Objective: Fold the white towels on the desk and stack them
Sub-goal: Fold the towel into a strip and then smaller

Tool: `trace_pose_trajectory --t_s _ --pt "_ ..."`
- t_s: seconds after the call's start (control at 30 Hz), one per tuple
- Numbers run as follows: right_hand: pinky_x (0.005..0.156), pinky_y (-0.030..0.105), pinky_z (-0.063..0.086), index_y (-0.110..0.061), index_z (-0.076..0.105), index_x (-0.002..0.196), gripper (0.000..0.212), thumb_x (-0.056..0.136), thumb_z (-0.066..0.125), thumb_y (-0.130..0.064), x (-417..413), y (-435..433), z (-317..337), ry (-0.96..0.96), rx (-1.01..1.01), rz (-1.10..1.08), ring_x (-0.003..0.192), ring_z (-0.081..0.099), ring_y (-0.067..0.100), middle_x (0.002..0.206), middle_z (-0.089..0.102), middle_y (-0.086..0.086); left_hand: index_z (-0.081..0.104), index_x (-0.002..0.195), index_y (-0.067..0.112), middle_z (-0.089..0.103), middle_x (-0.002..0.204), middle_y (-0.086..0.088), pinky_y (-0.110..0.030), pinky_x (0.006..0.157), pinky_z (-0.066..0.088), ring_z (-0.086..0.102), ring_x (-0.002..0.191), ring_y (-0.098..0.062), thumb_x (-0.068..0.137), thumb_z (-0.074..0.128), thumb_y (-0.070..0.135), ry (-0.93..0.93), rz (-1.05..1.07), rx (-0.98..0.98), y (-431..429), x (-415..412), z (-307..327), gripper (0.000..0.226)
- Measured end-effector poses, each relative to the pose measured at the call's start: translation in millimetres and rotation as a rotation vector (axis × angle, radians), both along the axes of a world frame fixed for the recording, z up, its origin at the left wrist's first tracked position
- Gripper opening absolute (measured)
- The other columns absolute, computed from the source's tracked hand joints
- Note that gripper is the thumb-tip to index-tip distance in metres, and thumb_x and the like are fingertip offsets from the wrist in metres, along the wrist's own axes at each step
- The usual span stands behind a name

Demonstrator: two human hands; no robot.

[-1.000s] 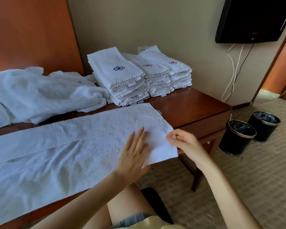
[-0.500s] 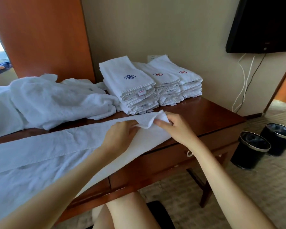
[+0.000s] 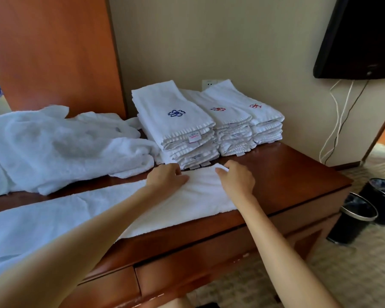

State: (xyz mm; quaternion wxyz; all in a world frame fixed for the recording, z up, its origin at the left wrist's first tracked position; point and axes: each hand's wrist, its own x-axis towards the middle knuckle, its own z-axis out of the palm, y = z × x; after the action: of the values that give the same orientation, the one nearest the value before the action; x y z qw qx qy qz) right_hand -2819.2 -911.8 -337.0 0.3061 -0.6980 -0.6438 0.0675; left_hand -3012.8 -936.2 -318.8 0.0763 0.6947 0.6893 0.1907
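A long white towel (image 3: 53,221) lies lengthwise across the wooden desk (image 3: 298,183), folded into a narrow strip. My left hand (image 3: 167,178) grips its far edge near the right end. My right hand (image 3: 236,178) pinches the far right corner of the same towel, right in front of the stacks. Three stacks of folded white towels stand at the back: one with a blue emblem (image 3: 176,123) and two with red emblems (image 3: 236,121). A heap of unfolded white towels (image 3: 60,147) lies at the back left.
A wooden panel (image 3: 53,52) rises behind the desk at left. A black TV (image 3: 360,36) hangs on the wall at right with cables below it. Two black bins (image 3: 365,210) stand on the carpet to the right of the desk. A drawer front (image 3: 187,272) faces me.
Both hands lifted the towel's near right edge and carried it away from me to the far edge, folding the strip narrower. The hands now rest close to the folded stacks.
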Motion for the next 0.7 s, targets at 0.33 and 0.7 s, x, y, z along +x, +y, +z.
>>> trace_pose_trajectory --t_s 0.33,0.7 --pt "0.085 0.037 0.045 -0.013 0.046 0.132 0.046 0.097 0.053 -0.041 3 6 22 -0.453 -0.032 -0.054 0.117 0.052 0.029 0.128 0.054 0.01 0.051 0.102 0.037 0.056 0.077 0.015 -0.016 0.054 0.033 0.05 0.066 0.003 0.087 0.06 0.052 0.039 -0.051 0.062 -47 -50 -8 0.023" --pt "0.119 0.041 0.007 -0.031 0.026 0.152 0.05 0.104 0.028 -0.045 -61 -49 11 -0.423 -0.213 0.705 0.149 0.006 0.016 0.161 0.016 -0.006 0.045 0.136 0.037 0.052 0.125 0.023 -0.02 0.095 0.042 0.051 0.107 0.005 0.09 0.036 0.064 0.07 -0.209 0.063 -171 -118 1 0.054"
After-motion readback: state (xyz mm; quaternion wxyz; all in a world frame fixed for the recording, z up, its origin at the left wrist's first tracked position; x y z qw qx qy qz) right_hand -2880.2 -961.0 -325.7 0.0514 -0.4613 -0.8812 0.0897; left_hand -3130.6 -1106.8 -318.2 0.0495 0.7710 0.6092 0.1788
